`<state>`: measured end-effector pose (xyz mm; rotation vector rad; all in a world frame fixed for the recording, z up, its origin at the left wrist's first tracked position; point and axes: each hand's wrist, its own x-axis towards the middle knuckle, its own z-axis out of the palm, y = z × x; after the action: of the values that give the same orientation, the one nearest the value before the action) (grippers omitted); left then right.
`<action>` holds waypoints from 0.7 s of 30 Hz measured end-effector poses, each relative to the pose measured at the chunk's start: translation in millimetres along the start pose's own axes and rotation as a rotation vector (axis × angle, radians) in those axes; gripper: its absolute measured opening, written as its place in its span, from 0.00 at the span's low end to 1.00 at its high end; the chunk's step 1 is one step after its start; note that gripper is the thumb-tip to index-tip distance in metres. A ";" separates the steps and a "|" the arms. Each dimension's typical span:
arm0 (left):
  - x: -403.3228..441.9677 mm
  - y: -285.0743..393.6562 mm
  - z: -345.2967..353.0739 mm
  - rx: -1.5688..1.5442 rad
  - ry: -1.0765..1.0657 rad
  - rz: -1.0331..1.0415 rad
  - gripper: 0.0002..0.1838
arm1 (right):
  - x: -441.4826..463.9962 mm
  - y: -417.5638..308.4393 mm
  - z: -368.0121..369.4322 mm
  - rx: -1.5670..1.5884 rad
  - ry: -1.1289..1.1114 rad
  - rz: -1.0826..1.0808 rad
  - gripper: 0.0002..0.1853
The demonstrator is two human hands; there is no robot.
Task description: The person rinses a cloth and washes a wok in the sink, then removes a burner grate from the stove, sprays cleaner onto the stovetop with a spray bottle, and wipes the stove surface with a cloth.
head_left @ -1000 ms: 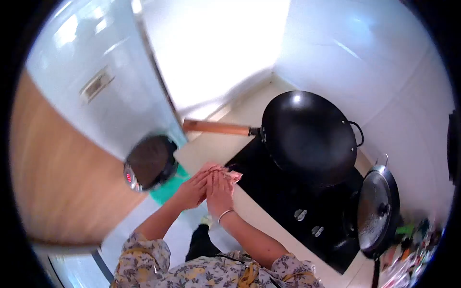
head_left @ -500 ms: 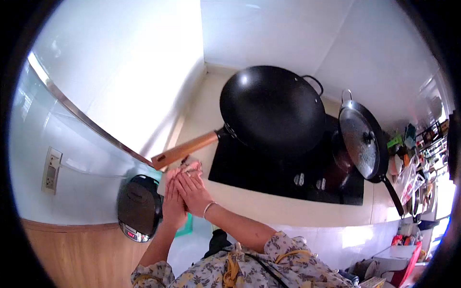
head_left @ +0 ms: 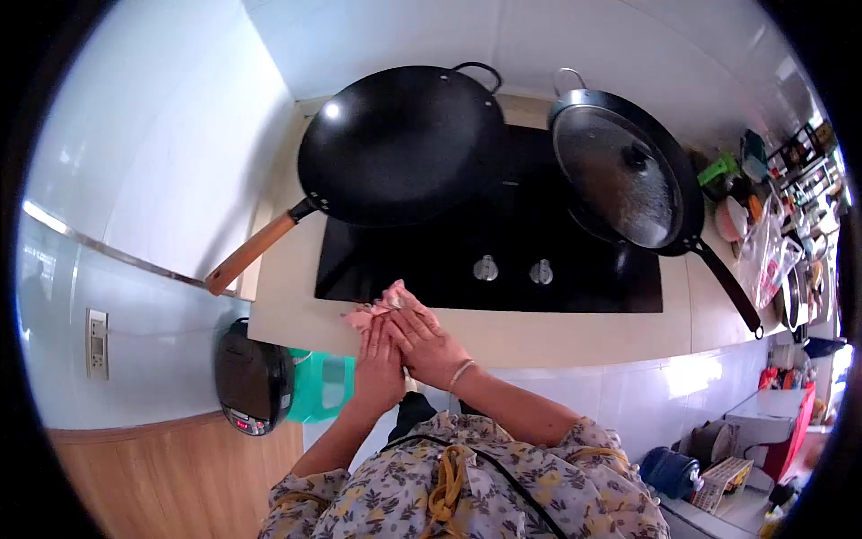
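Both hands together, left hand (head_left: 380, 370) and right hand (head_left: 433, 352), reaches out past a flower-patterned top (head_left: 386, 494) with yellow ties (head_left: 447, 481). Wears a pale bracelet (head_left: 461, 372) on the right wrist. Keeps all visible fingers unclenched, straight and side by side, laid over a crumpled pink cloth (head_left: 395, 301) at the near edge of the pale counter (head_left: 539, 340). Shows the cloth bunched up beyond the fingertips, up to the front edge of a black hob (head_left: 404, 269). Cannot tell from above about any pinch beneath the palms. To the left, beside the counter, has a dark rice cooker (head_left: 251, 373) next to a green item (head_left: 325, 386). Farther in, faces two round knobs (head_left: 486, 268) on the hob, then a black wok (head_left: 404, 144) over its left part, with wooden handle (head_left: 256, 247) pointing left and nearer. Over the right part, faces a frying pan (head_left: 687, 175) under a glass lid (head_left: 620, 175). Farther right, takes in a plastic bag (head_left: 766, 256) among cluttered kitchen things.
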<state>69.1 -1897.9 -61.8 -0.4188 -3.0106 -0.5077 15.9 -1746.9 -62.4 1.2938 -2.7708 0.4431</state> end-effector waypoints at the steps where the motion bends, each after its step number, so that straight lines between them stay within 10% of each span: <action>1: 7.6 16.2 4.0 -0.001 0.002 0.058 0.33 | -16.2 11.1 -5.7 -0.010 0.030 0.021 0.37; 21: 75.9 189.1 70.6 0.075 -0.158 0.424 0.40 | -203.0 108.7 -64.7 -0.116 0.112 0.390 0.46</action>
<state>47.2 -1683.3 -61.4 -1.1024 -2.9389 -0.3387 60.3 -1511.9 -59.7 0.6804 -2.8996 0.3510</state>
